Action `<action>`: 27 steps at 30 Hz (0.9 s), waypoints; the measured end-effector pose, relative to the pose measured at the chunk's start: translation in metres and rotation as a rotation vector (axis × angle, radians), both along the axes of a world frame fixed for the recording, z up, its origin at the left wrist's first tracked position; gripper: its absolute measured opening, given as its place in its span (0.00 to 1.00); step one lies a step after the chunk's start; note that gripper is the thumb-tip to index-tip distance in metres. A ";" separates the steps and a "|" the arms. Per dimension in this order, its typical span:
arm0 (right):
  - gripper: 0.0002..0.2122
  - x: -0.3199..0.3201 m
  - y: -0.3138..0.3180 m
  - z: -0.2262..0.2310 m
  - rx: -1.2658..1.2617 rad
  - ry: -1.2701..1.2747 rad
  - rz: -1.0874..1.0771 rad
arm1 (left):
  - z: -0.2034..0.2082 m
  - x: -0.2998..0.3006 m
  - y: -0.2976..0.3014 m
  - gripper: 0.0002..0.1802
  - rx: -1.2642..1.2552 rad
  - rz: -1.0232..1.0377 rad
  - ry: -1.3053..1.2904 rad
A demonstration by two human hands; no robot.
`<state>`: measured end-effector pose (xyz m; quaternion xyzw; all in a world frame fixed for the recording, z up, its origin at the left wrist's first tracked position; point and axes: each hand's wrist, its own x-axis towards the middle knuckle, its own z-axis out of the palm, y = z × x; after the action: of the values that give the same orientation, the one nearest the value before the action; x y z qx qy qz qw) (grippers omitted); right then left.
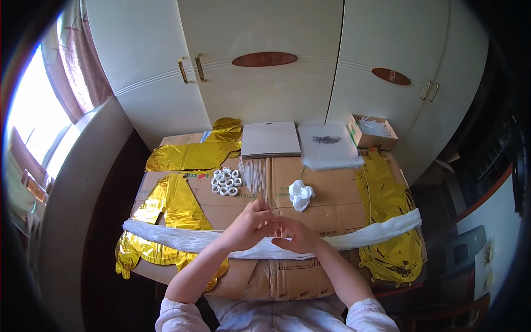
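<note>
White strand bundle [264, 251] is running crosswise over the cardboard surface [332, 212], parallel to the near edge, its ends reaching toward the left and right edges. Left hand [250, 224] and right hand [298, 235] are meeting above the bundle's middle, fingertips close together. Left fingers are curling in narrow; right thumb is standing a little apart from its fingers. Can't tell if either hand is pinching a thin strand; fingers are overlapping in view.

Rest of layout: gold foil balloon [185, 202] is lying flat at the near-left corner, partly under the bundle. Second foil piece [191, 156] is covering the far-left corner. Third foil sheet [387, 193] is spanning the right edge, also passing under the bundle.

Between hands and far edge: small white rings [226, 182] are sitting piled left of center, clear straws [253, 175] just beside them, crumpled white wad [300, 195] right of center. Along the far edge, flat pale box [270, 138], clear plastic sleeves [329, 152] and open carton [379, 142] are sitting left to right.
</note>
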<state>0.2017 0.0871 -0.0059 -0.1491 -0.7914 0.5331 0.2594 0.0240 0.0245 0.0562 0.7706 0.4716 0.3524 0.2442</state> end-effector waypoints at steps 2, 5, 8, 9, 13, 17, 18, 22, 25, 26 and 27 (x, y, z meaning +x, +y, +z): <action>0.13 0.002 0.002 -0.003 -0.101 0.153 0.048 | 0.009 0.020 0.005 0.04 0.144 0.047 0.093; 0.12 0.006 -0.002 0.004 -0.469 0.343 0.169 | 0.022 0.041 0.007 0.04 0.216 0.052 0.157; 0.08 0.014 -0.001 0.007 -0.548 0.354 0.186 | 0.027 0.043 0.010 0.02 0.157 -0.026 0.030; 0.07 0.018 0.004 0.007 -0.533 0.346 0.236 | 0.028 0.036 0.013 0.02 0.107 -0.077 -0.047; 0.09 0.027 0.019 0.012 -0.467 0.226 0.275 | 0.040 0.008 0.006 0.04 -0.440 -0.130 -0.488; 0.10 0.025 0.023 0.009 -0.432 0.131 0.259 | 0.039 -0.022 0.006 0.09 -0.476 -0.522 -1.278; 0.10 0.024 0.024 0.008 -0.470 0.141 0.246 | 0.047 -0.020 0.004 0.11 -0.393 -0.344 -1.298; 0.10 0.028 0.022 0.008 -0.570 0.201 0.152 | 0.059 -0.015 0.003 0.18 0.098 0.244 -0.610; 0.09 0.030 0.019 0.016 -0.553 0.262 0.086 | 0.057 -0.016 0.004 0.15 0.470 0.501 0.398; 0.09 0.030 0.020 0.018 -0.537 0.282 0.064 | 0.055 -0.018 0.005 0.11 0.465 0.483 0.432; 0.09 0.032 0.020 0.018 -0.506 0.294 0.044 | 0.054 -0.019 0.006 0.08 0.460 0.463 0.469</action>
<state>0.2332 0.1076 0.0122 -0.1130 -0.5903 0.7349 0.3141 0.0049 0.0300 0.1107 0.7381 0.5845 0.3090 -0.1346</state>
